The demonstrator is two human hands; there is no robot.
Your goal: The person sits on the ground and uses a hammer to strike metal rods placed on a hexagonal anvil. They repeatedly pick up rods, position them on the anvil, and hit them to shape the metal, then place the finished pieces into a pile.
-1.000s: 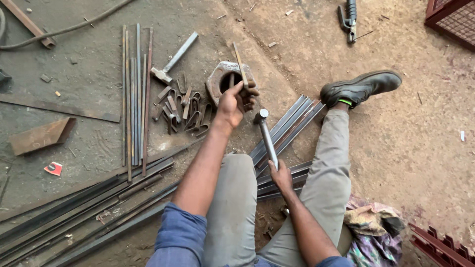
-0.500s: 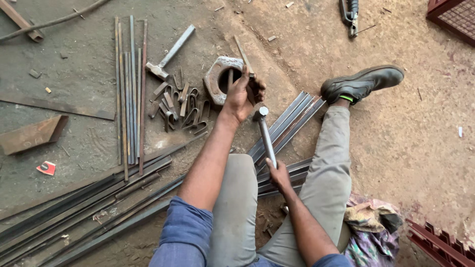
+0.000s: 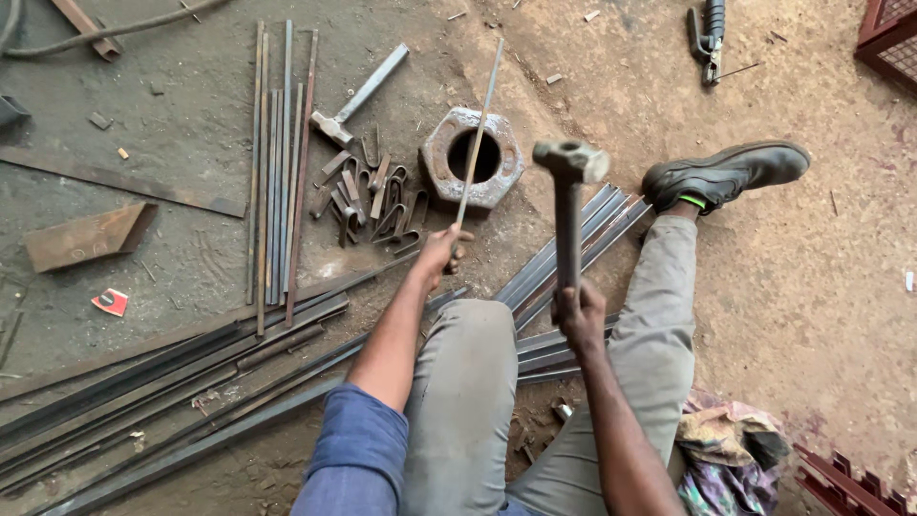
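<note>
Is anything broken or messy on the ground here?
Nothing looks broken. It is cluttered: bent metal hooks lie heaped beside the big hex nut, a second hammer lies loose, and a crumpled rag sits by the leg.

1. Left hand (image 3: 441, 254) grips a thin rod (image 3: 478, 134) slanting over a hexagonal nut (image 3: 472, 158).
2. Right hand (image 3: 580, 313) holds a hammer (image 3: 569, 191) raised.
3. Bent hooks (image 3: 368, 199) lie beside the nut on the floor (image 3: 812, 287).
</note>
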